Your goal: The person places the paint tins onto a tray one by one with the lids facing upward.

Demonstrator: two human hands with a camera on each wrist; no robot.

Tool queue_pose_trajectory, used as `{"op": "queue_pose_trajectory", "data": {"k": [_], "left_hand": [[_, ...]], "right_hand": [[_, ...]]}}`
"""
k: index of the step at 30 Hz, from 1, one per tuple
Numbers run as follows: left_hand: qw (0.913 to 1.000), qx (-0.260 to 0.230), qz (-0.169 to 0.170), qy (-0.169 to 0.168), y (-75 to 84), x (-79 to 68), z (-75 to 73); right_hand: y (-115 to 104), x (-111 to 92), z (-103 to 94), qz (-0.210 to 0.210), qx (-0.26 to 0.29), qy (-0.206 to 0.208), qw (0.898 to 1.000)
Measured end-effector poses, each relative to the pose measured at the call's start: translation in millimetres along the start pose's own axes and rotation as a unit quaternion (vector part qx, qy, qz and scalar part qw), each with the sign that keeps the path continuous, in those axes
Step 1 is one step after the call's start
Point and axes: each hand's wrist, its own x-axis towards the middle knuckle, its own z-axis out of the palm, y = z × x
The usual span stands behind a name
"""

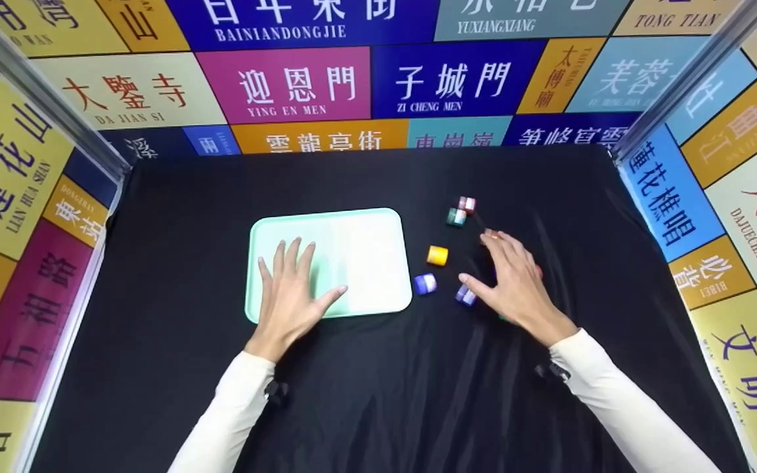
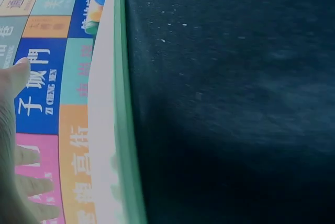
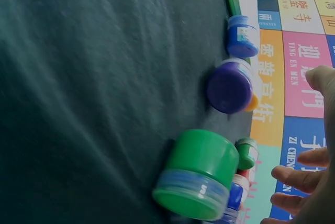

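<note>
My left hand (image 1: 290, 292) is spread over the pale green tray (image 1: 378, 263), fingers straight and holding nothing. To the right, my right hand (image 1: 516, 282) hovers with relaxed fingers above several small paint jars, partly hiding them. Beside its thumb lies a purple jar (image 1: 466, 295). A blue jar (image 1: 425, 284) and a yellow-orange jar (image 1: 437, 255) are between that hand and the tray. Farther back, a dark green jar (image 1: 455, 217) and a red jar (image 1: 466, 204) lie close together. In the right wrist view, a green jar (image 3: 204, 150) lies on its side below the hand.
Black cloth (image 1: 365, 394) covers the table and has folds at the front. Panels with large printed characters (image 1: 286, 85) stand along the back and both sides, with metal posts (image 1: 674, 85) at the corners.
</note>
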Motion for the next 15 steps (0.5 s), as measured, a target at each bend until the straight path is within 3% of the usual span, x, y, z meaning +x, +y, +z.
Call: {"op": "queue_pose_trajectory", "data": {"k": [8,15], "left_hand": [[0.9985,-0.036,-0.014,0.037,-22.0,-23.8,-0.3],[0.9980,-0.047,-0.026,0.034,-33.2,-45.1,-4.5]], "right_hand": [[-2.8,-11.6,12.6,-0.010,0.001,-0.005,1.000],[-4.2,-21.9,20.5,-0.036,-0.005,0.001,0.999]]}}
